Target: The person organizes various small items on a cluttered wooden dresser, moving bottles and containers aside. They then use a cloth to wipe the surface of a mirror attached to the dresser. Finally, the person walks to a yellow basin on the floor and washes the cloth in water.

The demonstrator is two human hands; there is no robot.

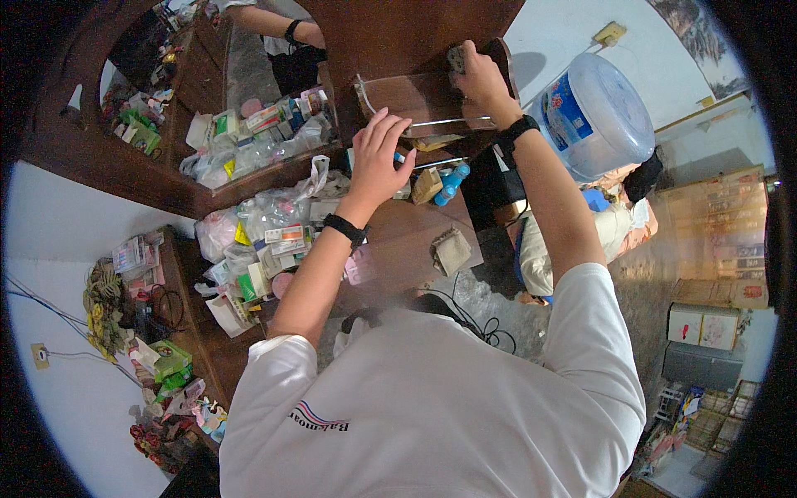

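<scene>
My right hand [484,76] grips a crumpled grey cloth [457,59] near the right end of a shelf [423,99] with a shiny front edge, on a dark wooden dresser [423,31]. At the shelf's left end is my left hand [381,159], holding nothing, its thumb apart from the fingers. Whether its fingertips touch the edge, I cannot tell. Below the shelf, blue bottles [452,185] stand beside a small brown box [427,186]. A folded beige cloth [451,251] lies near the front edge of the wooden top [411,239].
Medicine boxes [283,239] and plastic bags [268,211] crowd the top at left, below a mirror [249,68]. A large clear water jug [613,118] stands at right. Black cables [492,333] lie on the floor. Tissue packs [171,361] sit on a side cabinet.
</scene>
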